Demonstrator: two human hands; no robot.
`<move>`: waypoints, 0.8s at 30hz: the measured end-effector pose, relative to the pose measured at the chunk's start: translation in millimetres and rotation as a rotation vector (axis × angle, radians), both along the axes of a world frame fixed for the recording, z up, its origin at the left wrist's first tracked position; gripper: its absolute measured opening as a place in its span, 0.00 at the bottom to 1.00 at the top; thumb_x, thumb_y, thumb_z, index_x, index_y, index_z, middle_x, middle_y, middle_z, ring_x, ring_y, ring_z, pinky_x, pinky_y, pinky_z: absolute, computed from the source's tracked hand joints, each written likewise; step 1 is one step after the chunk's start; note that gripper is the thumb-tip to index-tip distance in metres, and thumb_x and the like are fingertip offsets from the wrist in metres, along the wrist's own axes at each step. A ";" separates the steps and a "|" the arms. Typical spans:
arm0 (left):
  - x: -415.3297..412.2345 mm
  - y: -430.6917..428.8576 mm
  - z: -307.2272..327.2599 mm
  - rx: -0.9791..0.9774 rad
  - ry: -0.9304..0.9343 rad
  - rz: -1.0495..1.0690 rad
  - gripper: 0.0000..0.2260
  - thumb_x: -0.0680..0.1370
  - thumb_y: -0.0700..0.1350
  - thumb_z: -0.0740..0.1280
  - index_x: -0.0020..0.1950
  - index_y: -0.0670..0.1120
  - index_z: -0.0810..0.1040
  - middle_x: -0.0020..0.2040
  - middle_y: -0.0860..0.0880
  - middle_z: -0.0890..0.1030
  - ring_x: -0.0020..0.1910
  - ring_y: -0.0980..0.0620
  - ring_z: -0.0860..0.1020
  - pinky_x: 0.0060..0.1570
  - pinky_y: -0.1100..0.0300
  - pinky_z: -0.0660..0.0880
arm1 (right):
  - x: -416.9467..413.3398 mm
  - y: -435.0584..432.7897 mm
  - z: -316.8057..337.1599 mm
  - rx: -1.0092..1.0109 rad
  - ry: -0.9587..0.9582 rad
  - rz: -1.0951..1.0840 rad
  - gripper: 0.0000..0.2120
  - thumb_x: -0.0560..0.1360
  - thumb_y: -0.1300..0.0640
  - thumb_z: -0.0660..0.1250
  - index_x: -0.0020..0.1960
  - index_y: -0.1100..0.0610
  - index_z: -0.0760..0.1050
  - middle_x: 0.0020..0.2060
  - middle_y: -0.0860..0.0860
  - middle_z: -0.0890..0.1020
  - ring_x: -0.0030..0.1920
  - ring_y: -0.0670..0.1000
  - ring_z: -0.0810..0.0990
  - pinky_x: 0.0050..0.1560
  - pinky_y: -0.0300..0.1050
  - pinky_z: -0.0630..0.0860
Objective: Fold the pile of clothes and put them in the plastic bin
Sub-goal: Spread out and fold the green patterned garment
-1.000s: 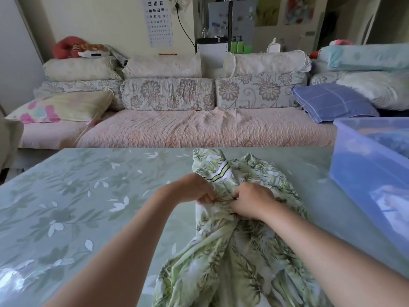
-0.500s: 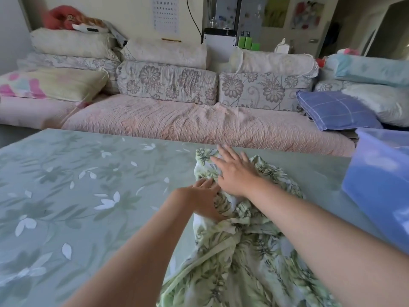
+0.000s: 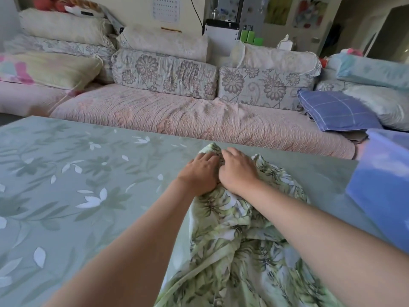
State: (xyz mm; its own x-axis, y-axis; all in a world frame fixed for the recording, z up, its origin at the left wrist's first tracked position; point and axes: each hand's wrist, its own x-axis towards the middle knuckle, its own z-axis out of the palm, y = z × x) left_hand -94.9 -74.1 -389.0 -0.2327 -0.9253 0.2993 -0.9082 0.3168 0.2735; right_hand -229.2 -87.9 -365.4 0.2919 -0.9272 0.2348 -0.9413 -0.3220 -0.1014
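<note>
- Green leaf-print garment [image 3: 232,229] of thin soft cloth lies crumpled on the glossy green floral table cover [image 3: 66,185]; I judge it light, limp and slippery there.
- My left hand [image 3: 199,173] presses its far end, fingers fairly straight.
- My right hand [image 3: 238,171], touching the left, bends its fingers into the folds; pinching or not, I cannot tell.
- I would take a hem or corner.
- Translucent blue plastic bin [image 3: 385,185] stands apart, rightward.

A long sofa [image 3: 199,120] with floral cushions [image 3: 163,74] lines the wall [image 3: 137,9].
</note>
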 end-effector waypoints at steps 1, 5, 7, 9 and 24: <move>-1.6 -4.9 -3.0 0.069 -0.010 -0.004 0.25 0.80 0.49 0.57 0.77 0.50 0.60 0.78 0.52 0.59 0.77 0.50 0.54 0.73 0.49 0.58 | -0.9 1.7 -3.9 -0.006 -0.070 0.060 0.28 0.80 0.55 0.53 0.79 0.57 0.58 0.78 0.54 0.61 0.77 0.55 0.60 0.77 0.52 0.58; 3.4 -19.0 -15.7 0.269 -0.127 0.073 0.32 0.80 0.61 0.52 0.81 0.52 0.46 0.81 0.55 0.44 0.79 0.54 0.41 0.77 0.51 0.46 | -23.6 -3.0 -35.1 0.287 0.084 0.135 0.29 0.84 0.43 0.43 0.82 0.52 0.45 0.81 0.50 0.45 0.80 0.50 0.44 0.80 0.53 0.46; 10.4 -25.8 -18.7 0.298 -0.145 0.123 0.39 0.76 0.71 0.53 0.81 0.54 0.44 0.81 0.53 0.42 0.79 0.51 0.42 0.76 0.51 0.46 | -35.5 -7.0 -39.7 0.336 0.126 0.093 0.31 0.83 0.38 0.42 0.82 0.47 0.40 0.81 0.50 0.40 0.80 0.51 0.39 0.79 0.56 0.42; 16.0 -30.7 -20.8 0.308 -0.154 0.163 0.44 0.72 0.76 0.52 0.80 0.56 0.43 0.81 0.51 0.43 0.79 0.49 0.45 0.75 0.50 0.47 | -37.5 -6.9 -40.3 0.341 0.166 0.077 0.34 0.81 0.35 0.45 0.81 0.45 0.37 0.80 0.50 0.37 0.80 0.52 0.37 0.78 0.58 0.41; 5.1 11.5 7.8 0.016 -0.312 0.222 0.24 0.81 0.59 0.53 0.73 0.47 0.68 0.73 0.47 0.67 0.73 0.46 0.61 0.68 0.49 0.62 | -46.9 30.2 -22.6 0.381 -0.018 0.014 0.35 0.80 0.33 0.46 0.82 0.47 0.42 0.81 0.49 0.43 0.80 0.52 0.41 0.79 0.56 0.41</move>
